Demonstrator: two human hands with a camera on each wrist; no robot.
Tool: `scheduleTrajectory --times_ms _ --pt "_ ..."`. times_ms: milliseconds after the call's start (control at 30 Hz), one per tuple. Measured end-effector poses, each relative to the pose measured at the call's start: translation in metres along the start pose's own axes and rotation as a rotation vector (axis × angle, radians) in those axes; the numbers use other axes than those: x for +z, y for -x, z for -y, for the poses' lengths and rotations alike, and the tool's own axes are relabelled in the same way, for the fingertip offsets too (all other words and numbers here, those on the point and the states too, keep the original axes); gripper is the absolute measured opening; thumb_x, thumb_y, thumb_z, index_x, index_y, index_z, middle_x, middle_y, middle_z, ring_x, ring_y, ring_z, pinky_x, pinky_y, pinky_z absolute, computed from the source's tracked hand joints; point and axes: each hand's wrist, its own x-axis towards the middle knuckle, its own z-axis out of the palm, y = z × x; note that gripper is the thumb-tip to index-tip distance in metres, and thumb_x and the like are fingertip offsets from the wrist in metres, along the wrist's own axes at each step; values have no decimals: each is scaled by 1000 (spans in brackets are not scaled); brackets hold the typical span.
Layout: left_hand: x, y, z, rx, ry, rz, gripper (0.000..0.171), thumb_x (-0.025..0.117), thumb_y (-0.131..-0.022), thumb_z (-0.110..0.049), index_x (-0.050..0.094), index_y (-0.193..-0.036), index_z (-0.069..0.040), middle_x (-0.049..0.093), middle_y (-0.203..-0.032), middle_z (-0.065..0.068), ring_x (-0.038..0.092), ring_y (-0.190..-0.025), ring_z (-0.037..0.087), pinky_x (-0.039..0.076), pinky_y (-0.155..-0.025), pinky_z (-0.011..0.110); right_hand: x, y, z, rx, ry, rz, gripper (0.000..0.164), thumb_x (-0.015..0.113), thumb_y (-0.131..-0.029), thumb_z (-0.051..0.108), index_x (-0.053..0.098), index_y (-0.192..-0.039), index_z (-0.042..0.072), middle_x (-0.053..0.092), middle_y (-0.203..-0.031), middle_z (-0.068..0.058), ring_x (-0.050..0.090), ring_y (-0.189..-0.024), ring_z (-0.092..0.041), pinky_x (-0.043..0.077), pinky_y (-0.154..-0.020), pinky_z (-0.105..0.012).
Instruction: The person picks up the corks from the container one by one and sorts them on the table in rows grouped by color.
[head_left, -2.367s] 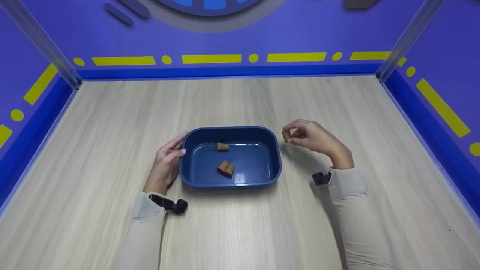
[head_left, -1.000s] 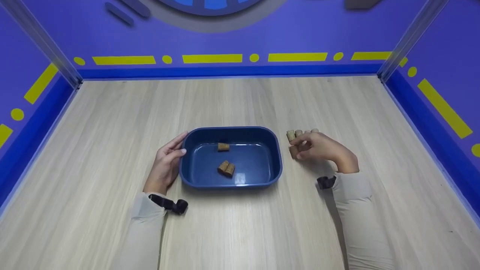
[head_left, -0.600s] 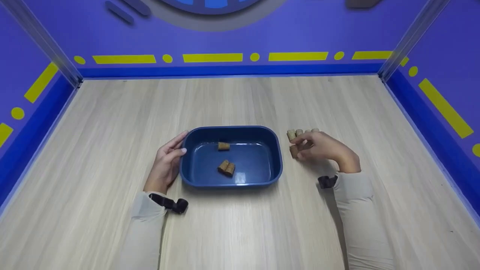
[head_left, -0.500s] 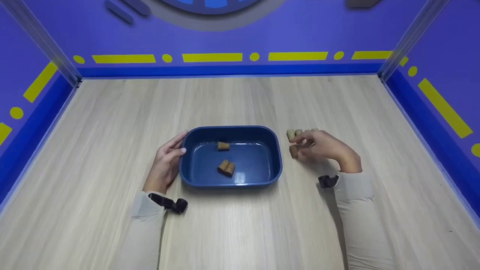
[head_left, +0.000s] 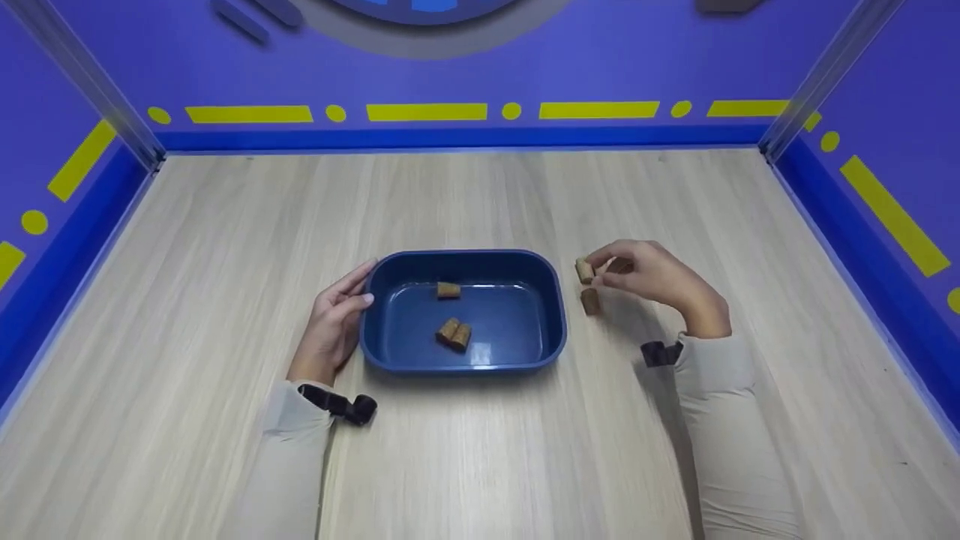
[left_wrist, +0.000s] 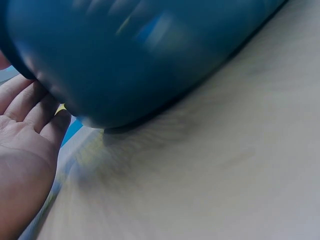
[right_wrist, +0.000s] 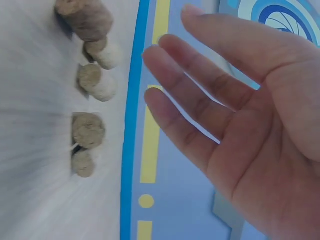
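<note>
In the head view a deep blue plastic bin [head_left: 480, 367] sits mid-table with 3 brown corks inside, one cork [head_left: 448, 290] near its far wall. My left hand [head_left: 335, 319] holds the bin's left end, thumb at the rim and fingers along the outer wall. To the right of the bin, a darker cork [head_left: 590, 301] stands just in front of a paler cork [head_left: 584, 271]. My right hand [head_left: 656, 277] hovers beside them, fingertips right at the paler cork. The right wrist view shows its fingers [right_wrist: 175, 110] spread, holding nothing.
Several more corks, among them a pale cork [right_wrist: 89, 130], stand in a row in the right wrist view; my right hand hides them in the head view. Blue-purple panels [head_left: 450, 82] with yellow dashes wall the wooden table [head_left: 465, 202] at the back and sides.
My right hand carried the darker cork from beside the bin to the table in front of the paler one, let go of it and rose away. My left hand stayed on the bin.
</note>
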Motion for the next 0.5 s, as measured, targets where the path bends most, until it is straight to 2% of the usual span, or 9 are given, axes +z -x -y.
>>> scheduleTrajectory --times_ms 100,233,333,500 --pt "-1 -1 0 2 -6 3 59 47 -84 14 33 -141 14 58 -135 7 54 -123 8 44 -102 21 -3 -3 6 -18 -18 -1 28 61 -90 2 67 -117 1 70 -103 -16 68 -88 -26 51 -77 -24" --pt "-1 0 0 5 -10 3 59 47 -84 14 32 -141 14 56 -137 9 53 -124 8 44 -102 21 -7 -8 16 -36 -25 9 28 59 -90 0 67 -117 1 71 -95 -18 67 -81 -31 51 -66 -21" --pt "-1 0 0 3 -5 9 59 47 -84 14 33 -141 14 56 -137 9 53 -124 9 45 -101 22 -9 -12 26 -54 0 8 27 59 -90 1 68 -116 3 72 -96 -16 65 -78 -27 51 -58 -21" --pt "-2 0 0 2 -1 14 58 47 -84 13 35 -141 13 57 -137 8 53 -124 9 46 -101 22 -11 -20 40 -88 43 26 26 63 -89 5 69 -115 6 72 -100 -14 65 -80 -22 50 -57 -20"
